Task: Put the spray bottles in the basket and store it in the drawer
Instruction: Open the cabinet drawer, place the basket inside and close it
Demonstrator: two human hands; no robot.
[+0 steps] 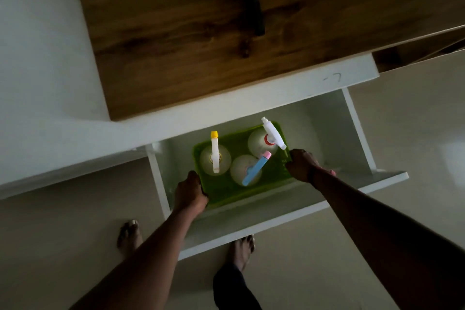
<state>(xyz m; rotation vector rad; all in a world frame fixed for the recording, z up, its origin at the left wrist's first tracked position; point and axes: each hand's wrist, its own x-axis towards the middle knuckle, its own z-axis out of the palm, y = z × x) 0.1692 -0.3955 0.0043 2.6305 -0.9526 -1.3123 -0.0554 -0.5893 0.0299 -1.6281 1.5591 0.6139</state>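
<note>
A green plastic basket (271, 184) sits inside the open white drawer (284, 219). Three white spray bottles stand upright in it: one with a yellow-tipped sprayer (214, 152) at the left, one with a blue and pink sprayer (255, 168) in the middle, one with a white sprayer and red collar (273, 133) at the back right. My left hand (190, 190) grips the basket's near-left corner. My right hand (302, 165) grips its right edge. The basket's base is hidden by the drawer front.
A dark wooden top (188, 45) covers the white cabinet (75, 143) above the drawer. A black stand (254, 5) rests on the wood. Another opened part (427, 50) shows at the right. My bare feet (129, 234) stand on the pale floor just before the drawer.
</note>
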